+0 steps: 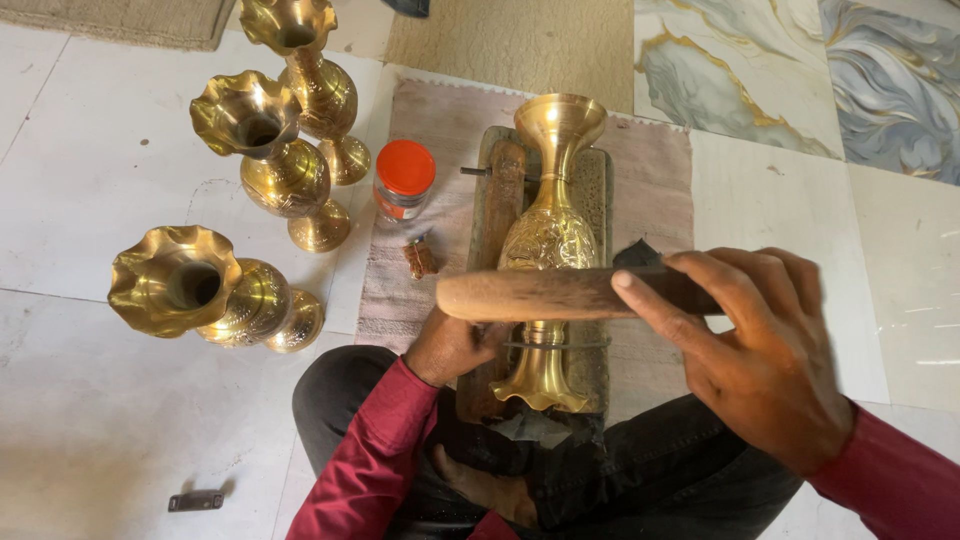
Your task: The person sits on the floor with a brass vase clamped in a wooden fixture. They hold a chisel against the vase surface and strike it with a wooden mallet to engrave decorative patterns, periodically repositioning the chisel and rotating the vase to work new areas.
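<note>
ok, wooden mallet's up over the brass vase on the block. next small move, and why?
Probably a short downward tap of the wooden mallet in the right hand onto the brass vase. The mallet is poised across its body, the vase lies on the wooden block, and the left hand steadies near its neck.

the wooden stick (560, 293) hid the neck of the lying brass vase (548, 235) and most of the left hand (452, 345). the top picture edge cut off the farthest standing vase (305, 70).
</note>
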The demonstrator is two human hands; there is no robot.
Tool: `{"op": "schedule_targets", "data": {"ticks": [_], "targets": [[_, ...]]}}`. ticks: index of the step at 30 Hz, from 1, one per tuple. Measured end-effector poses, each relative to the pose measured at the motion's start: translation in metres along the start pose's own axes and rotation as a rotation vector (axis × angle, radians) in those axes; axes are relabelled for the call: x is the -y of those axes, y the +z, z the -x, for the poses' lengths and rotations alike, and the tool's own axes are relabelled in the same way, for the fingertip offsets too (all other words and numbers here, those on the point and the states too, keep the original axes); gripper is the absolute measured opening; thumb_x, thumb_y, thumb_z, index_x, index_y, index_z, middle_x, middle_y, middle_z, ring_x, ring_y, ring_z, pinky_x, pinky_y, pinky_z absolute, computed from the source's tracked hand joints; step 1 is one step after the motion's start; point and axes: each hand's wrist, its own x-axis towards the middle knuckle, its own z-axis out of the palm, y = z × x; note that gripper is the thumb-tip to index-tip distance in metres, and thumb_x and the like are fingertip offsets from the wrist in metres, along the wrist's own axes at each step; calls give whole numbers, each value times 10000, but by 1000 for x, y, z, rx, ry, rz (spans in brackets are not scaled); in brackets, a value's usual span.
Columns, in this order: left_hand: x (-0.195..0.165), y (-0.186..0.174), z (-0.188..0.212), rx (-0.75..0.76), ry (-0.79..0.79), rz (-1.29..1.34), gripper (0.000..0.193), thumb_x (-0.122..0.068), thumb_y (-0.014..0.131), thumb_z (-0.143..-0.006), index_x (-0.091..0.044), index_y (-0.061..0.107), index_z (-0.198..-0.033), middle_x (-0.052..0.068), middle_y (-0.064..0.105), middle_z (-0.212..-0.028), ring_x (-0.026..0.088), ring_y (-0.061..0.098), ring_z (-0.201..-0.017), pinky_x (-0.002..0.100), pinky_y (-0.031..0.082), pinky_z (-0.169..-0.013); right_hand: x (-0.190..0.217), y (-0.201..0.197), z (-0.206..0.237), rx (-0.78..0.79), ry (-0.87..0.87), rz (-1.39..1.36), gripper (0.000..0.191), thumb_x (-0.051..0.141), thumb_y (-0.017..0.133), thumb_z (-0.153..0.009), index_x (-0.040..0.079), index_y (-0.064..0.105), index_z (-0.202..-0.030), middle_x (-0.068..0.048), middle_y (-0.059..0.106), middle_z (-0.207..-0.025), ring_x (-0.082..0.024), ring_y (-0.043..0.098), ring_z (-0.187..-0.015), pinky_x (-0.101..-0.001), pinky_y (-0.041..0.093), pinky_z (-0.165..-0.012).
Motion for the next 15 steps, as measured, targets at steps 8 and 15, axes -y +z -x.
{"op": "schedule_targets", "data": {"ticks": [8, 15], "targets": [[-35, 8, -6, -222, -26, 164, 188, -5, 771, -924, -41, 754, -1108, 85, 780, -1045, 211, 759, -963, 328, 585, -873, -5, 2, -20, 37, -35, -10, 723, -15, 699, -814, 265, 591, -1471, -77, 593, -1275, -264, 577, -1135, -469, 407, -1036], [-39, 24, -1, -334, -302, 397, 62, -2, 737, -957, 10, 686, -991, 33, 736, -886, 51, 671, -837, 219, 562, -757, -2, -11, -49, 125, -179, 232, 719, 13, 728, -814, 267, 597, -1473, -79, 631, -1212, -269, 582, -1058, -473, 406, -923]]}}
